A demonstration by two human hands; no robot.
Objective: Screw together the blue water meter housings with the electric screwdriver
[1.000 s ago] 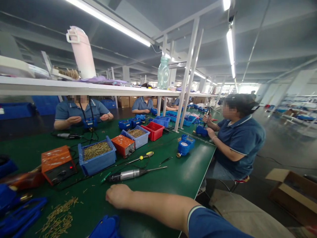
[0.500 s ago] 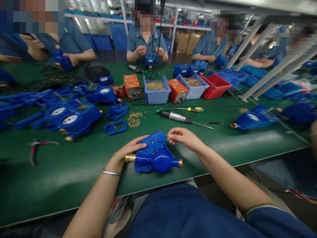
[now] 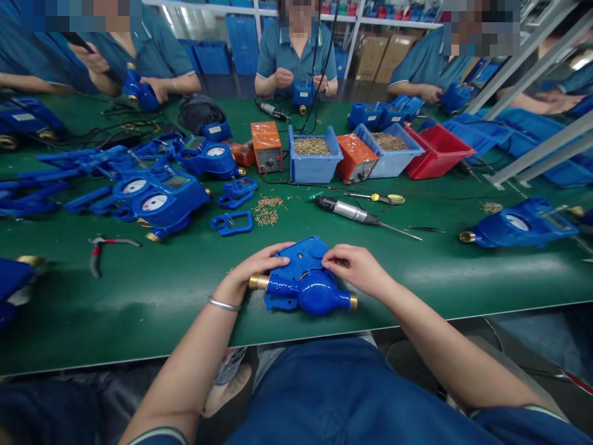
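A blue water meter (image 3: 319, 292) with brass threaded ends lies in front of me on the green table, its flat blue plate (image 3: 301, 256) toward the far side. My left hand (image 3: 262, 262) grips the plate's left edge, the thumb lying on top. At the plate's right edge my right hand (image 3: 354, 266) is closed in a pinch, fingertips at the meter; whatever is between them is too small to make out. Just beyond lie a loose pile of small screws (image 3: 269, 213) and a blue frame (image 3: 231, 223). An electric screwdriver (image 3: 347, 210) rests farther right.
Blue bins of screws (image 3: 315, 170), orange power boxes (image 3: 267, 148) and a red bin (image 3: 438, 154) stand across the table. More meters (image 3: 162, 198) and pliers (image 3: 96, 253) lie left, another meter (image 3: 519, 225) right. Co-workers sit opposite, holding meters.
My right hand has moved in to touch the plate's right edge; it was slightly apart before. The left hand keeps its grip on the meter. The camera view has shifted.
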